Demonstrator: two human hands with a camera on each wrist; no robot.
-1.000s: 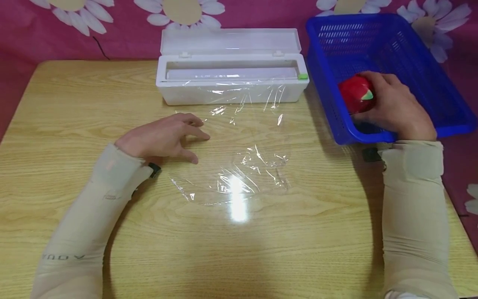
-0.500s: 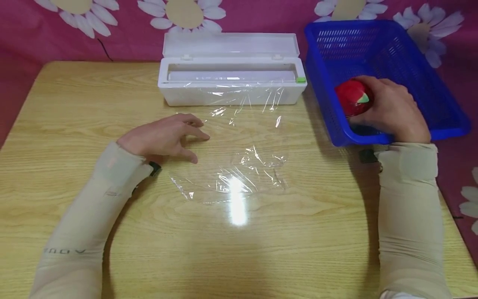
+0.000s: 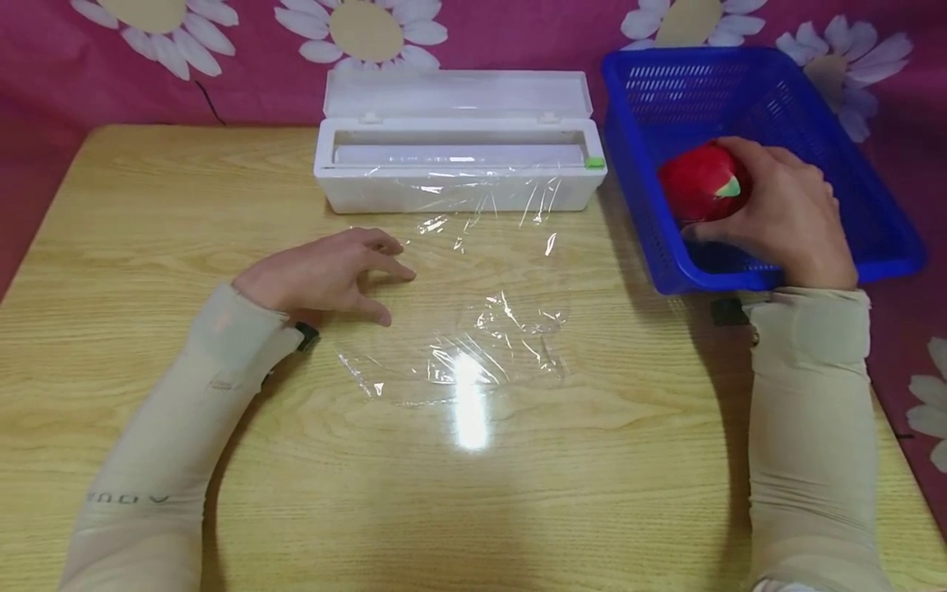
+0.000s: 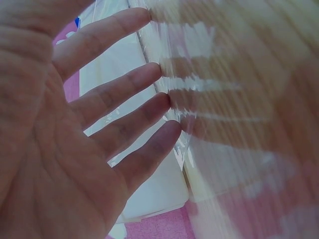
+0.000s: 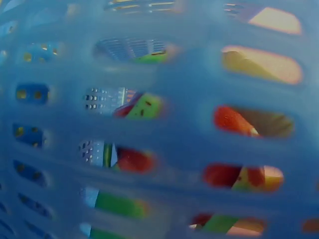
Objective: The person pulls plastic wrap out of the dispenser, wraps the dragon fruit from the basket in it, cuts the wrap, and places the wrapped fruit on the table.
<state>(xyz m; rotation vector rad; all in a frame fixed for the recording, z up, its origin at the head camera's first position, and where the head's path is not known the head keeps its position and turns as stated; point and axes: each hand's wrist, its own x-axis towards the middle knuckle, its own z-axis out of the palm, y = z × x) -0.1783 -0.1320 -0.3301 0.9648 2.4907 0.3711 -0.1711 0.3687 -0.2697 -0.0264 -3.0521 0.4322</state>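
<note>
The right hand [image 3: 777,218] curls its fingers round a red ball-like thing [image 3: 699,191] with a small green and pale patch, holding it inside the blue basket [image 3: 873,205], above the near wall. Through the right wrist view, the basket's slotted wall [image 5: 189,124] fills the frame, with red and green showing blurred through the slots. The left hand [image 3: 321,275] rests released on the wooden worktop [image 3: 148,205], fingers spread and relaxed, its fingertips [image 4: 164,102] at the left edge of a sheet of clear film [image 3: 481,329] that lies crinkled on the worktop. The film runs back to the white dispenser box [image 3: 459,177], which stands open with its lid [image 3: 459,92] tipped back, just left of the basket. Behind it hangs a pink cloth with daisies [image 3: 370,29].
</note>
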